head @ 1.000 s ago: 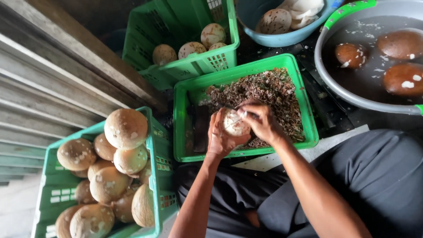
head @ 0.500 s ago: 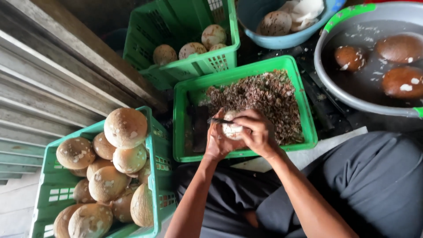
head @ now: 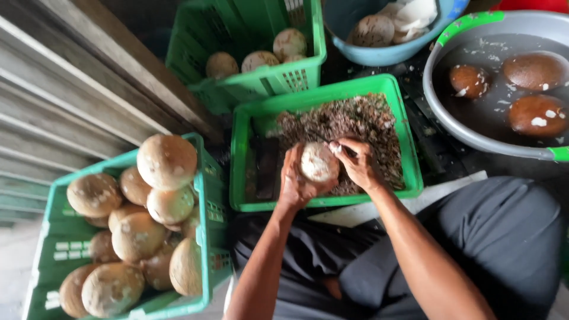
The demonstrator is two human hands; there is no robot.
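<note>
Coconut [head: 318, 162] held between left hand [head: 294, 181] and right hand [head: 357, 165], above shavings tray [head: 240, 154]. Heaped crate [head: 208, 195] placed left of tray. Second crate [head: 261, 83] set behind tray. Bowl [head: 349, 24] placed right of second crate. Water basin [head: 450, 118] set right of tray; three coconuts floated in it.

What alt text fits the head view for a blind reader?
Left hand cups a pale peeled coconut while the right hand works a thin blade against it, above a green crate of brown shavings. Another crate of coconuts sits to the left.

dark floor [head: 435, 157], green crates [head: 326, 101], grey basin [head: 474, 139]
</note>
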